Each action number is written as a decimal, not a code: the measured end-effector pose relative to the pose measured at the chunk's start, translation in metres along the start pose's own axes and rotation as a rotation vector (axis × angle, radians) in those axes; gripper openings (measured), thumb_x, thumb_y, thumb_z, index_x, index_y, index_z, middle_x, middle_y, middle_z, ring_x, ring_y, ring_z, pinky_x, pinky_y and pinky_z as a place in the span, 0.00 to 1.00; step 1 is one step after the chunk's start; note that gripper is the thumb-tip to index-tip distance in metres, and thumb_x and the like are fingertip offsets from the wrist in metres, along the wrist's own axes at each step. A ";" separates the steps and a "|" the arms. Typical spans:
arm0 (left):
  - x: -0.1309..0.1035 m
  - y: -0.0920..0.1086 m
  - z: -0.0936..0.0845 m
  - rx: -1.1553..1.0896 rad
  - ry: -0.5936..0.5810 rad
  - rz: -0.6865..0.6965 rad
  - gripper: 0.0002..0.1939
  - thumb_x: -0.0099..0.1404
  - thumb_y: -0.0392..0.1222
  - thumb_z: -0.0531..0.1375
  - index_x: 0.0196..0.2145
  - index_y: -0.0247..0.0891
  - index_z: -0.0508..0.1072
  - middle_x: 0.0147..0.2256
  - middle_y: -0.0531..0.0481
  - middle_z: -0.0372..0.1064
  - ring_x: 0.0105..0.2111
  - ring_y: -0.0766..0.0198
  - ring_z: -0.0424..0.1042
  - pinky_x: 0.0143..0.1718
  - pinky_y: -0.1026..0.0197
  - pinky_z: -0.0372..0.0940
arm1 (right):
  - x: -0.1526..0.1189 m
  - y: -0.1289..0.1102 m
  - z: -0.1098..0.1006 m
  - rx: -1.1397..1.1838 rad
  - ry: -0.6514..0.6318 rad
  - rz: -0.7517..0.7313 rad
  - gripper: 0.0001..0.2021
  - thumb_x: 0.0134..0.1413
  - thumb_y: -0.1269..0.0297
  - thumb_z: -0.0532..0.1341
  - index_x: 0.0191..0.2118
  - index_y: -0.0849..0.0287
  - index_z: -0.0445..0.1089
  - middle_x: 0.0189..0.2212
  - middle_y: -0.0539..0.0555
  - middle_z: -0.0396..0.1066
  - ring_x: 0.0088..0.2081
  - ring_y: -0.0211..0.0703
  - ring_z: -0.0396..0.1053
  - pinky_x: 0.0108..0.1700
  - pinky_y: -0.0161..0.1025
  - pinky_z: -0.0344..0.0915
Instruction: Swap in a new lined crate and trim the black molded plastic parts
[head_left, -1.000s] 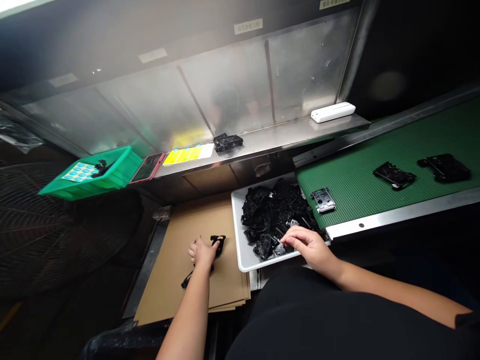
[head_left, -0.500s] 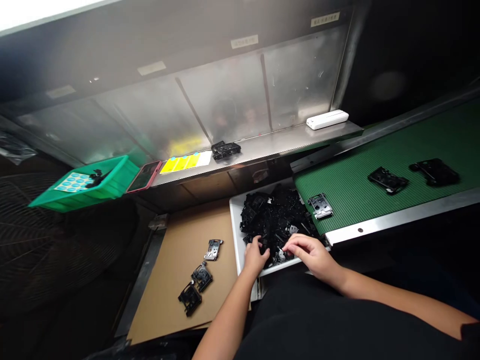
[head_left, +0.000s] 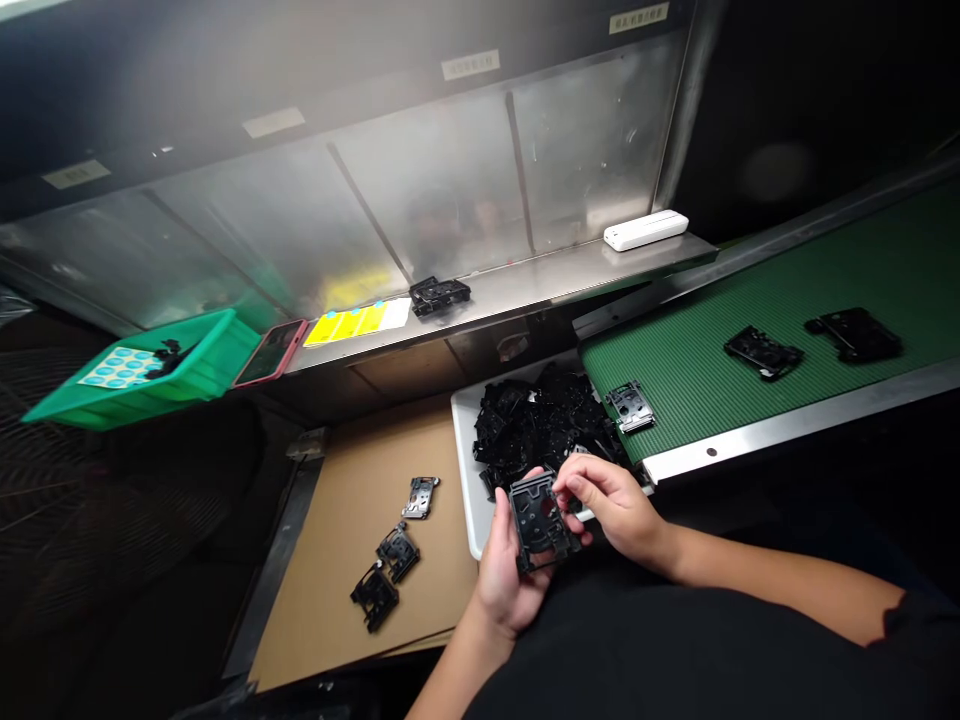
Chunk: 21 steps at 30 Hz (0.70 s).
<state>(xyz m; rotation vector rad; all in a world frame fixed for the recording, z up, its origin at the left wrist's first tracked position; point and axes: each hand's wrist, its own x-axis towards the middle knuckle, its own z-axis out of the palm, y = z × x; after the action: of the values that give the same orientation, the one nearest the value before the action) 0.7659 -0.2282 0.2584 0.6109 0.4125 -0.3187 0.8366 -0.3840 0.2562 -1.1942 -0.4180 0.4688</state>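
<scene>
A flat black plastic part (head_left: 538,525) rests in my left hand (head_left: 504,580), its fingers and thumb around the part's edges. My right hand (head_left: 619,510) is at the part's upper right corner, thumb and index finger pinched together; whatever is between them is too small to make out. Behind both hands, a white tray (head_left: 463,465) holds a heap of black parts (head_left: 517,425).
Several black parts (head_left: 397,552) lie on brown cardboard (head_left: 315,570) at left. More sit on the green conveyor (head_left: 690,370). The metal shelf (head_left: 517,288) carries a black part, yellow labels (head_left: 349,325), a red-edged phone (head_left: 271,352), a white device (head_left: 646,230); a green bin (head_left: 202,365) stands left.
My left hand has come out of the tray towards my body and now holds a black part. My right hand has lifted away from the heap to the part's edge. The view has shifted slightly.
</scene>
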 end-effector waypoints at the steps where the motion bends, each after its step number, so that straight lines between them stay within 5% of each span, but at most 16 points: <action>1: -0.001 -0.001 0.000 0.001 -0.007 -0.003 0.31 0.72 0.62 0.51 0.66 0.45 0.61 0.42 0.42 0.77 0.40 0.53 0.79 0.46 0.50 0.73 | 0.000 0.000 0.000 -0.003 0.000 0.013 0.15 0.68 0.51 0.58 0.41 0.58 0.71 0.33 0.51 0.66 0.24 0.36 0.69 0.18 0.32 0.65; 9: -0.010 -0.004 0.008 0.052 -0.006 0.006 0.29 0.72 0.60 0.50 0.66 0.48 0.60 0.42 0.44 0.75 0.39 0.52 0.79 0.49 0.46 0.72 | -0.002 -0.005 -0.006 -0.241 0.055 -0.099 0.15 0.70 0.54 0.56 0.38 0.58 0.73 0.29 0.51 0.69 0.32 0.39 0.71 0.36 0.37 0.71; 15: -0.009 -0.008 0.011 0.031 0.014 -0.004 0.28 0.73 0.59 0.50 0.66 0.48 0.60 0.40 0.45 0.74 0.41 0.53 0.79 0.47 0.49 0.73 | -0.005 0.000 -0.005 -0.087 -0.002 0.042 0.15 0.69 0.50 0.56 0.39 0.57 0.69 0.29 0.49 0.67 0.19 0.34 0.66 0.17 0.31 0.61; 21: -0.010 -0.009 0.010 0.025 0.015 -0.009 0.30 0.72 0.60 0.52 0.67 0.47 0.59 0.41 0.45 0.74 0.39 0.52 0.79 0.50 0.43 0.71 | -0.006 0.002 -0.006 -0.165 0.028 -0.030 0.15 0.70 0.54 0.56 0.38 0.59 0.72 0.28 0.49 0.67 0.24 0.35 0.68 0.26 0.33 0.67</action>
<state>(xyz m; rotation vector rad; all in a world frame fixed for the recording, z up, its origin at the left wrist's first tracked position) 0.7565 -0.2394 0.2663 0.6363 0.4265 -0.3279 0.8353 -0.3916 0.2520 -1.3505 -0.4571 0.3969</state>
